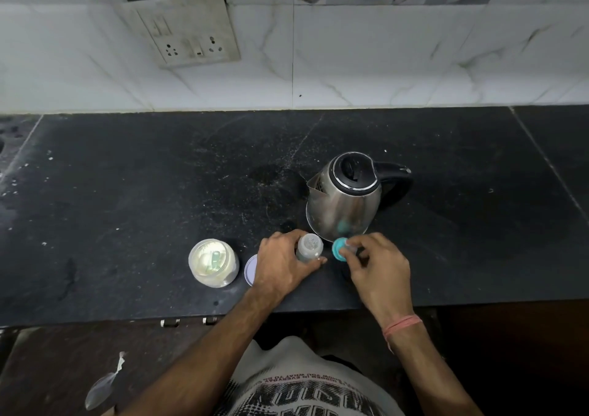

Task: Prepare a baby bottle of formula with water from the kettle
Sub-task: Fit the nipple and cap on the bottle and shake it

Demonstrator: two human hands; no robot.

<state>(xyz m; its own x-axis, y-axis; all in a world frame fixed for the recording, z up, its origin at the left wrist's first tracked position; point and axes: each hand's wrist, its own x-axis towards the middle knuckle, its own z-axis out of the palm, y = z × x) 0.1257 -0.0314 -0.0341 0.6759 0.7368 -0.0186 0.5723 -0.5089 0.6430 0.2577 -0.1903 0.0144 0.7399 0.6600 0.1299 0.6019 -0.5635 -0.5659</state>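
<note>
Black stone counter (127, 192), bottle open beside the steel electric kettle (344, 199).
Left hand (283, 269) grips the clear baby bottle (309, 246) upright, steadying it; right hand (376, 266) pinches its teal teat ring (338, 250) aside, probably clearing the mouth for filling.

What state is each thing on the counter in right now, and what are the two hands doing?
Baby bottle: upright, top off, gripped by left hand.
Teal cap: off the bottle, pinched by right hand.
Kettle: upright, lid shut, spout pointing left.
Formula jar: open, scoop inside.
Jar lid: off, lying beside the jar.
</note>
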